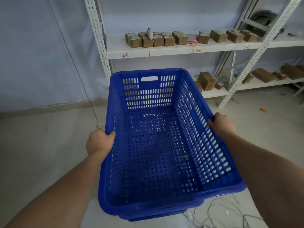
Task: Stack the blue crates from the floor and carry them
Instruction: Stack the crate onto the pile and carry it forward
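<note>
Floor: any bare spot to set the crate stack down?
Yes: open floor left of the blue crates, bordered by the wall skirting and the shelf post. Crowded: loose cables lower right; shelf rack legs and scraps ahead right. Both left hand and right hand are occupied.

The white shelf (172, 51) carries a row of brown boxes (164, 39) on its upper board, with a pink packet (192, 38) among them. More brown boxes (206, 80) sit on the lower board. Loose wires (222, 211) lie on the pale floor (41, 153).
</note>
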Demonstrator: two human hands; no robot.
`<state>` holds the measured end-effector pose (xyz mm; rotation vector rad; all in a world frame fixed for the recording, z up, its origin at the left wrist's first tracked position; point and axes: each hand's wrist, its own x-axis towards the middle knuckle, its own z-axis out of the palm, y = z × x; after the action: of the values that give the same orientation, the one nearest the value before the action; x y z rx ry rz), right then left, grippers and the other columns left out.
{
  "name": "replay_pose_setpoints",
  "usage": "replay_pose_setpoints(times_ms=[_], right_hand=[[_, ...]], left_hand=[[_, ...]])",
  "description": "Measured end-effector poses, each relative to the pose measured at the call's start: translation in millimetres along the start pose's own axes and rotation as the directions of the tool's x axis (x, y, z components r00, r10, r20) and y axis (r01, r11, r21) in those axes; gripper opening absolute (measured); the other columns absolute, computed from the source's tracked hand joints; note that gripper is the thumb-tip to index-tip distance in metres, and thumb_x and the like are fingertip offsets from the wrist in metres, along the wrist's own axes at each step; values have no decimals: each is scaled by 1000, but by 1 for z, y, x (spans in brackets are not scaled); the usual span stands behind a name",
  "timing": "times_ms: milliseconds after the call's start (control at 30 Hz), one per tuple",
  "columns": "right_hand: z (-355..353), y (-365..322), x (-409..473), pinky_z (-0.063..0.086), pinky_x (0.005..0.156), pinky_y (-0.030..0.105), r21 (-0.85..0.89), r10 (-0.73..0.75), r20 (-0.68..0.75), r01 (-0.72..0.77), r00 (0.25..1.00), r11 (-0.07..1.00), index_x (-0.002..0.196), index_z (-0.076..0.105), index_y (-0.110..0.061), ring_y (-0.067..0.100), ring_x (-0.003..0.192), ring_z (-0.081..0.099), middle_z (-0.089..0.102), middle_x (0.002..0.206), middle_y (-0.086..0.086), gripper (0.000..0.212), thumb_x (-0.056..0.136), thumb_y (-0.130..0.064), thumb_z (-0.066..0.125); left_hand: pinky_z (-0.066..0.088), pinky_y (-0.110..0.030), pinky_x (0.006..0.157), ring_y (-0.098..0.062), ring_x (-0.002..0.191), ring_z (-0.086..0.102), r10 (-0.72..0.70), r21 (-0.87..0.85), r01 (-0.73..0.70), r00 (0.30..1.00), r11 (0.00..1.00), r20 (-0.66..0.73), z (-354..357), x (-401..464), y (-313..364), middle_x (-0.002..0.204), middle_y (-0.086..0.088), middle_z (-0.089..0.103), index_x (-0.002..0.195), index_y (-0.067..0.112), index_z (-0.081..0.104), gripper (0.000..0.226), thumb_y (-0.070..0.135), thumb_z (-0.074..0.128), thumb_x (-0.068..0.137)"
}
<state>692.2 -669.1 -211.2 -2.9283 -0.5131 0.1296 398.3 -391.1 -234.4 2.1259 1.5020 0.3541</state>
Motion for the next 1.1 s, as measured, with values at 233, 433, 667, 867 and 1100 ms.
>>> replay_pose_setpoints(times_ms=[233,433,667,867,1100], right_hand=[[-2,-1,-6,39,58,31,3,-2,29,2,1000,1000,86,47,-10,28,69,51,51,78,8,19,91,-28,48],[-6,2,-13,44,61,34,20,2,59,-3,998,1000,89,50,-7,31,76,57,55,84,11,20,91,-27,49],[-6,1,-16,48,66,37,17,1,76,-3,997,1000,91,51,-7,34,83,61,56,86,12,21,92,-28,49],[-8,-1,-14,48,66,36,4,6,57,-7,998,1000,94,53,-6,31,80,59,59,90,14,22,92,-27,49],[-7,1,-17,48,65,35,1,19,67,-20,998,1000,99,54,-4,33,85,61,62,96,17,24,93,-27,49]], left_hand=[[28,-23,44,-16,50,42,21,18,-21,1000,1000,14,-3,3,-3,58,0,45,54,16,39,39,32,57,85],[29,-23,44,-23,55,47,28,16,-29,999,999,22,-6,1,-2,59,-1,45,54,16,40,39,32,58,84],[29,-22,44,-17,50,44,17,6,-17,1000,1000,17,-5,1,-6,58,-1,47,55,15,42,39,34,58,84],[33,-24,46,-23,57,50,1,-6,-1,999,1000,39,-1,-4,-10,60,-2,49,58,12,45,37,34,56,85],[33,-24,47,-23,57,50,1,0,-1,999,1000,43,0,-5,-12,60,-2,49,57,12,44,37,34,56,85]])
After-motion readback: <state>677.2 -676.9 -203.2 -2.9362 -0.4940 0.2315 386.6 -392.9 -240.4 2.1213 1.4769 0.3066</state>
